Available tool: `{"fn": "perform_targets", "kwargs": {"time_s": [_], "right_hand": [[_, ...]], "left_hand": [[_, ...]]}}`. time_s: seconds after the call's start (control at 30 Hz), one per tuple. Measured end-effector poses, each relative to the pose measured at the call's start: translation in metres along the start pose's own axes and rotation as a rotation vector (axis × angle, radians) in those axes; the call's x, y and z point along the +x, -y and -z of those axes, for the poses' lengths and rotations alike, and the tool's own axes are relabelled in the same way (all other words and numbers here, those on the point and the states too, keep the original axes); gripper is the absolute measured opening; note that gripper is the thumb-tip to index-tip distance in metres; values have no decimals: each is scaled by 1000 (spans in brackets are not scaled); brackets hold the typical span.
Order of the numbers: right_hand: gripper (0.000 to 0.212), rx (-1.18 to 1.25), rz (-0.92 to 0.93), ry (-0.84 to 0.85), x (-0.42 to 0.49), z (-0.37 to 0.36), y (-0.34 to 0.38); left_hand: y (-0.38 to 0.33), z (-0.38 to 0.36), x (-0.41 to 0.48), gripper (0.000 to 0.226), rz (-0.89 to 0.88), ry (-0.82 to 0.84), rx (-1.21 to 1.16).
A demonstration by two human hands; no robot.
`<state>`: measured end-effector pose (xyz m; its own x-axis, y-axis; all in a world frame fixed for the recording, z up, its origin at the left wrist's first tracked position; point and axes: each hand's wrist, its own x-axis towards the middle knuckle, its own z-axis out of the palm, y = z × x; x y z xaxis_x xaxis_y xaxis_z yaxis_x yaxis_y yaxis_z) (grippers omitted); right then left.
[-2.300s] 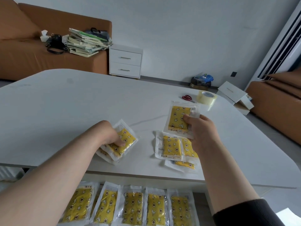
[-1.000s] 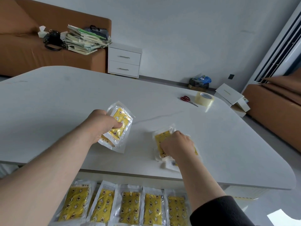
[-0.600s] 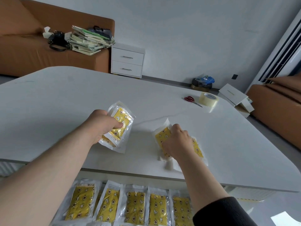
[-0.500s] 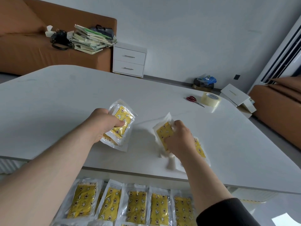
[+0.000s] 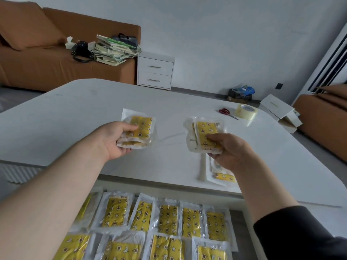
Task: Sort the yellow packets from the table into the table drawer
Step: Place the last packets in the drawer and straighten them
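My left hand and right hand each pinch a stack of yellow packets over the worktop; loose packets lie by its front edge. The film looks light and slippery, best pinched flat.

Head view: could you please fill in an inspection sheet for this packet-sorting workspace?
Surface: white table, with an open drawer below its near edge.
Job's things: rows of yellow packets lie in the drawer; a few loose packets lie on the table beside the right forearm.
Clutter: red scissors and a tape roll at the table's far right.
Grippers: left hand grips the left-hand stack; right hand grips the right-hand stack; both are above the table.
Cables: nothing seen.
Surroundings: brown sofa bearing a paper pile; white nightstand; white boxes on the floor.
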<state>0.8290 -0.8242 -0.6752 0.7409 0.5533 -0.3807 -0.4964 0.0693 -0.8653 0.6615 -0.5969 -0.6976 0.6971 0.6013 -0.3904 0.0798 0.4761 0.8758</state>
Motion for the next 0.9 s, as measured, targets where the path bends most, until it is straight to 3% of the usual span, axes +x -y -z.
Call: {"fn": "perform_targets", "kwargs": {"time_s": [0.2, 0.33, 0.43, 0.57, 0.67, 0.8, 0.9], "right_hand": [[23, 156, -61, -78, -60, -6, -10], [29, 166, -180, -111, -97, -6, -46], [18, 34, -262, -126, -110, 1, -71], [23, -201, -386, -102, -107, 19, -103], [18, -392, -465, -132, -95, 28, -123], [14, -482, -571, -202, -76, 32, -147], [14, -500, -615, -225, -62, 31, -157]], "left_hand": [[36, 11, -51, 6, 61, -36, -76], [55, 17, -82, 18, 116, -24, -83], [65, 22, -99, 17, 150, 10, -12], [71, 30, -114, 12, 222, 54, 89], [85, 45, -112, 28, 363, 123, 289], [107, 58, -97, 30, 477, 38, 486], [145, 82, -46, 75, 492, -28, 525]]}}
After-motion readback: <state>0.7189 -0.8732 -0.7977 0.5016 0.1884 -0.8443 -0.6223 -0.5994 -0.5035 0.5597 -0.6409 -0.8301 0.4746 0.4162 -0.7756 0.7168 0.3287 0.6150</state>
